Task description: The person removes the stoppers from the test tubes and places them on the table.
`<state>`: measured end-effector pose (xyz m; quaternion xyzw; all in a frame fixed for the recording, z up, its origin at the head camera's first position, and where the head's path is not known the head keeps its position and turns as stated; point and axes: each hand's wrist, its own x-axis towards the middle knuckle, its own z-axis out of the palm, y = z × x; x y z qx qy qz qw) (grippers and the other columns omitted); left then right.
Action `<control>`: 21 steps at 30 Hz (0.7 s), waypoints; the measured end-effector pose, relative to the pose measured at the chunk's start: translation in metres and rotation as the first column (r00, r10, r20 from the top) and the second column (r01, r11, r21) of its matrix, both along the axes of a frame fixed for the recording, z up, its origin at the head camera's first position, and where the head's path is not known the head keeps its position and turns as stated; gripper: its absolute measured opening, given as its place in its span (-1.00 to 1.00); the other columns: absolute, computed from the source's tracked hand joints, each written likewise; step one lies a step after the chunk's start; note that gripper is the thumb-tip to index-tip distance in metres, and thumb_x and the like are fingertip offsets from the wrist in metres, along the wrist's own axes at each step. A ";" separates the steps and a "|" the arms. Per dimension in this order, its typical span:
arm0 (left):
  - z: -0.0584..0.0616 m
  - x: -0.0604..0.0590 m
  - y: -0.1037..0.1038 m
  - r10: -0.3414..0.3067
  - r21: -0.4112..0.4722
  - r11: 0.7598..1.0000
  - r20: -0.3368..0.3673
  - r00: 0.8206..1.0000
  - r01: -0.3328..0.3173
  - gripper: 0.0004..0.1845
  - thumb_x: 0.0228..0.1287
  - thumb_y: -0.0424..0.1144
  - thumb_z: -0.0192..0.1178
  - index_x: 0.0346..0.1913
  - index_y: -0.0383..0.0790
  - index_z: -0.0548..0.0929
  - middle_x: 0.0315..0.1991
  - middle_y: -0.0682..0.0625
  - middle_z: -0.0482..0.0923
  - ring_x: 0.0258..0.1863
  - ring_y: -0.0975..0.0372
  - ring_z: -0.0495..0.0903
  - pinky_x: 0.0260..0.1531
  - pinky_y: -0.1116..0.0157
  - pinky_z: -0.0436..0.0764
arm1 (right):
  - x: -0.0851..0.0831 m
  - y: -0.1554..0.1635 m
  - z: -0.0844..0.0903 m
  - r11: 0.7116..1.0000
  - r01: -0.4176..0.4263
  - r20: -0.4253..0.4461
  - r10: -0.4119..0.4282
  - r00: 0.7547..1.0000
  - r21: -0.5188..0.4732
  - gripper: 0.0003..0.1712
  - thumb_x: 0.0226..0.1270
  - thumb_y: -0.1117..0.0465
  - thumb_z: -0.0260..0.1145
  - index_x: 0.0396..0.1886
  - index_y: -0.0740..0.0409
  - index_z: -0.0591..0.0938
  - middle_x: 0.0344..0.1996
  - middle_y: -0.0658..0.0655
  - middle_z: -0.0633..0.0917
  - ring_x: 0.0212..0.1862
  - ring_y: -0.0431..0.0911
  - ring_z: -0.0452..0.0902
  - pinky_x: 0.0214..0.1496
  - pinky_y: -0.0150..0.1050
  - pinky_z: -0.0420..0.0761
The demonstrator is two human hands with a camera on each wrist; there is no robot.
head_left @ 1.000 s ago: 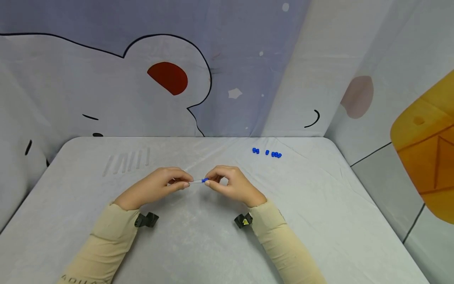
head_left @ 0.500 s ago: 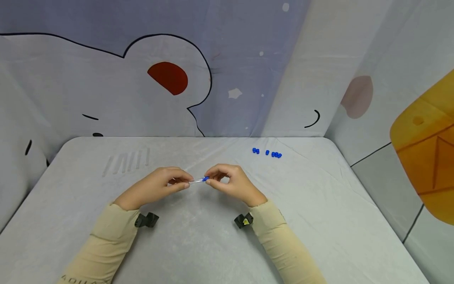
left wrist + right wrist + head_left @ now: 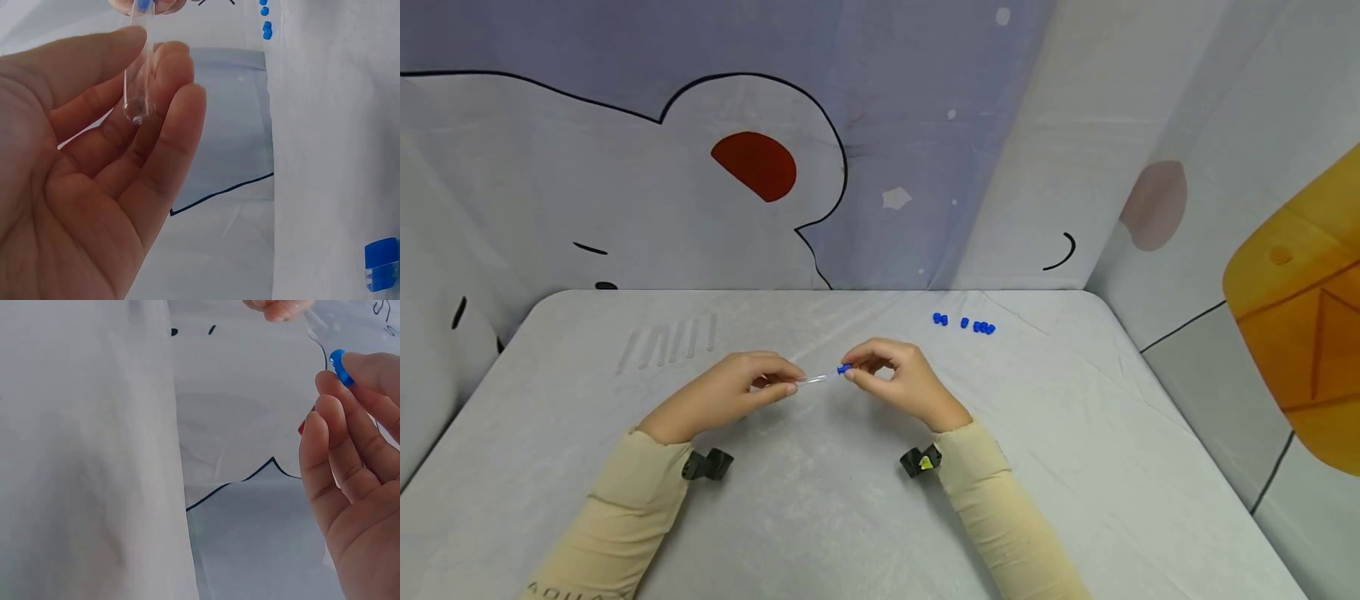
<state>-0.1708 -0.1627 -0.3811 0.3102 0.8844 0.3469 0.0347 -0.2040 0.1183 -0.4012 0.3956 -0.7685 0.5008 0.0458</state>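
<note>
One small clear plastic tube (image 3: 817, 378) is held above the middle of the grey cloth-covered table (image 3: 1075, 467), its long axis running nearly level from left to right, the right end slightly raised. The left hand (image 3: 730, 393) pinches the tube's closed rounded end between thumb and curled fingertips, as the left wrist view shows. One small blue plastic cap (image 3: 844, 368) sits at the tube's other end, pinched between the thumb and forefinger of the right hand (image 3: 901, 383), whose remaining fingers lie curled close together; whether the cap is seated on the mouth or just off it cannot be told. Five more loose blue caps (image 3: 965, 323) lie in a short row near the table's far edge, well apart from the hands. About six more clear tubes (image 3: 670, 342) lie side by side at the far left, pointing away from the person. One cartoon-printed cloth backdrop (image 3: 760, 167) hangs behind the table.
</note>
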 end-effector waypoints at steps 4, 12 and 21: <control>0.001 0.000 -0.002 0.056 0.010 0.998 -0.003 0.998 -0.056 -0.75 0.50 -0.24 0.22 0.10 -0.27 0.72 -0.04 -0.02 0.71 -0.09 0.20 0.66 0.01 0.08 0.63 | -0.004 0.004 0.001 1.000 0.022 -0.007 -0.022 1.000 -0.016 -0.83 0.36 0.33 0.42 -0.09 0.26 0.75 -0.19 0.04 0.76 -0.21 -0.16 0.63 -0.11 -0.24 0.66; 0.008 -0.001 -0.012 0.228 0.026 0.973 -0.006 0.974 -0.228 -0.76 0.52 -0.28 0.17 0.12 -0.29 0.69 -0.02 -0.09 0.69 -0.04 0.07 0.64 0.04 0.01 0.60 | -0.014 0.019 0.001 0.987 0.140 0.103 -0.132 0.986 -0.074 -0.81 0.42 0.33 0.36 -0.03 0.17 0.76 -0.12 0.08 0.71 -0.10 -0.10 0.56 -0.08 -0.20 0.61; 0.017 -0.002 -0.035 0.419 0.071 0.905 0.030 0.907 -0.420 -0.62 0.56 -0.33 0.07 0.30 -0.46 0.52 0.08 -0.31 0.65 0.08 -0.12 0.63 0.09 -0.06 0.58 | -0.020 0.043 0.013 0.928 0.349 0.230 -0.314 0.921 -0.131 -0.76 0.44 0.44 0.26 0.02 0.44 0.68 -0.06 0.36 0.64 -0.13 -0.11 0.53 -0.18 -0.35 0.63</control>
